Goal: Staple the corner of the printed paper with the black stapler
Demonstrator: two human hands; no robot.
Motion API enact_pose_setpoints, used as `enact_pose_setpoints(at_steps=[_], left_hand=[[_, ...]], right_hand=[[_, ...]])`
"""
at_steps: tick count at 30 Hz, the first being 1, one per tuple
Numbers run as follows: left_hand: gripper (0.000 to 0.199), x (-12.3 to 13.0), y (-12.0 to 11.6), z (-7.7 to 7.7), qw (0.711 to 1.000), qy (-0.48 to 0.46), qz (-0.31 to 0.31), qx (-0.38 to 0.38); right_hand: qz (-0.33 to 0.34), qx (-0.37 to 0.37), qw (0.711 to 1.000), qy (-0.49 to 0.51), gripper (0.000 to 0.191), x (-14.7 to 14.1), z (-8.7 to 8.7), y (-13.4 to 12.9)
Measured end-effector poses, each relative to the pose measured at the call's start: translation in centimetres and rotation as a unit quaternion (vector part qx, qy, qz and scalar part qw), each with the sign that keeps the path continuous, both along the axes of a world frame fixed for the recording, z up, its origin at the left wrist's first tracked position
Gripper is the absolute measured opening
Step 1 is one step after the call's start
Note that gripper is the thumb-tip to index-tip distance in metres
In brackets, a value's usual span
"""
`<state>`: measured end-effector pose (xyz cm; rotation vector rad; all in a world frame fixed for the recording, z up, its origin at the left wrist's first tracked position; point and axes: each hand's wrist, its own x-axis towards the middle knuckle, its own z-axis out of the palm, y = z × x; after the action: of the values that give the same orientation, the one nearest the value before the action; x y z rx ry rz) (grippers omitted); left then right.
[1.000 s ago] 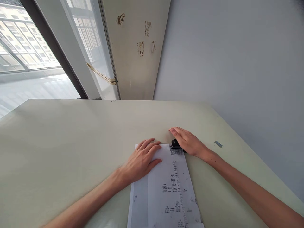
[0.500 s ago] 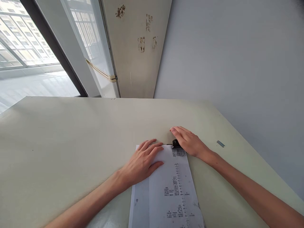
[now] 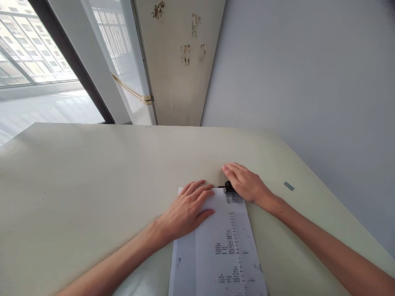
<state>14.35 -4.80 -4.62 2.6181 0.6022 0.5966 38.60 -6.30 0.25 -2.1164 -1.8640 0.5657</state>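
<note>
A stack of printed paper sheets lies on the table, running out of the bottom of the view. At its top edge sits a black clip, partly covered by a hand. My left hand rests flat on the upper left part of the paper, fingers a little apart and thumb spread. Beside the clip, at the paper's top right corner, is my right hand. Its fingers stretch out past the clip with the thumb along them; the palm side is hidden.
The pale table spreads wide around the paper. A small grey strip lies on its right part. A plain wall borders the right side. Behind the table stand a stained panel and a glass door with a handle.
The whole view has shifted slightly, so everything sits a little further right. Both hands keep their places on the paper and beside the clip.
</note>
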Motion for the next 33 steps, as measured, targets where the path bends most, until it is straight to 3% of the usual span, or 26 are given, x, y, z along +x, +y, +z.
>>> enact_pose_setpoints(at_steps=[14,22,33], left_hand=[[0.04,-0.1,0.0,0.0,1.0,0.007,-0.002,-0.004],[0.036,-0.3,0.1,0.3,1.0,0.006,0.006,-0.011],[0.037,-0.3,0.2,0.3,1.0,0.017,0.007,-0.012]], right_hand=[[0.016,-0.021,0.999,-0.042,0.045,-0.7,0.0,0.2],[0.014,-0.05,0.994,-0.094,0.056,-1.1,-0.4,0.6],[0.045,-0.014,0.982,-0.181,0.059,-2.1,-1.4,0.7]])
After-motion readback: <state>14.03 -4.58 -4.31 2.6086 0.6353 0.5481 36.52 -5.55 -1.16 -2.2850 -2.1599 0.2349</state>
